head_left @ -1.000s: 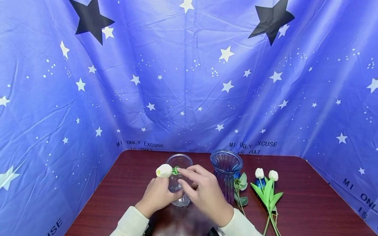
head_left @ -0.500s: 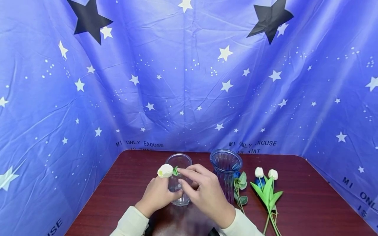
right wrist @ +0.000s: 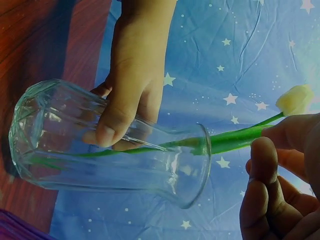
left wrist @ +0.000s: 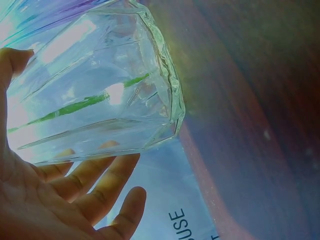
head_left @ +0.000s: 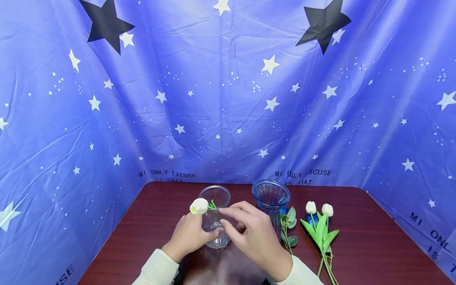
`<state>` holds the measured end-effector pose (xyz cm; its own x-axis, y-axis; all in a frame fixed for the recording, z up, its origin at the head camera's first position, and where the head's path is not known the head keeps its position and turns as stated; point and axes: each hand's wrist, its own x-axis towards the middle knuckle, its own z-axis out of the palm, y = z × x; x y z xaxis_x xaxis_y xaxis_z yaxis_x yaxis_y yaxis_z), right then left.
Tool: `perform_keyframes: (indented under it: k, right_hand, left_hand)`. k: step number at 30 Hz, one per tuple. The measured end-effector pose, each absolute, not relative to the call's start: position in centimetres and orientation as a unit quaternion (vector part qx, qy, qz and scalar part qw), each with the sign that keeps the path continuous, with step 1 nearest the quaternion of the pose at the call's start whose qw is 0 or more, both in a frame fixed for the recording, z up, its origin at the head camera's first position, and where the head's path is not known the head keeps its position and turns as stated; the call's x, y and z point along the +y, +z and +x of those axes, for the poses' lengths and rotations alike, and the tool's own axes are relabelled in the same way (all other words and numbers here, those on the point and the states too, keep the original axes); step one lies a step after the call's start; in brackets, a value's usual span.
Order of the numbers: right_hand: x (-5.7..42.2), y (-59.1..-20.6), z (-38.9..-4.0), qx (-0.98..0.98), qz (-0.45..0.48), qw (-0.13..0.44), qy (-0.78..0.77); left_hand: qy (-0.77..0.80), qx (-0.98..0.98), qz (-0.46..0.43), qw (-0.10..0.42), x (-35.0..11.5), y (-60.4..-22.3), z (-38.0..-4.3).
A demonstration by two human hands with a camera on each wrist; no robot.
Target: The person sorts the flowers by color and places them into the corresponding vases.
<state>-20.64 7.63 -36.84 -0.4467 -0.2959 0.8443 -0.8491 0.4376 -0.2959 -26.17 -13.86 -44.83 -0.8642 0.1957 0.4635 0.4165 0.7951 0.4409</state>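
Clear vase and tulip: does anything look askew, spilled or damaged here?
No spill or damage shows, but the white tulip leans sideways out of the clear vase, toward the left hand, rather than standing upright.

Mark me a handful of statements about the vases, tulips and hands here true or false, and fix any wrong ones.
1. The left hand holds the clear vase. True.
2. Two white tulips lie right of the blue vase. True.
3. The blue vase lies on its side. False: it stands upright.
4. The right hand is by the leaf of the third tulip. True.
5. The third tulip is wholly outside the clear vase. False: its stem runs inside.
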Motion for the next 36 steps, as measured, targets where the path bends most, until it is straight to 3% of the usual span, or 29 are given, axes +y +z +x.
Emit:
perform_keyframes:
  k: [13, 36]
  right_hand:
    - [9.7, -36.0, -19.3, -0.742, 0.393, 0.404, 0.364]
    - [14.9, -33.7, -19.0, -0.751, 0.319, 0.455, 0.355]
  left_hand:
    - [-0.273, -0.927, -0.158, 0.204, -13.6, -45.0, -26.2]
    - [-0.269, -0.931, -0.147, 0.198, -13.7, -45.1, -26.2]
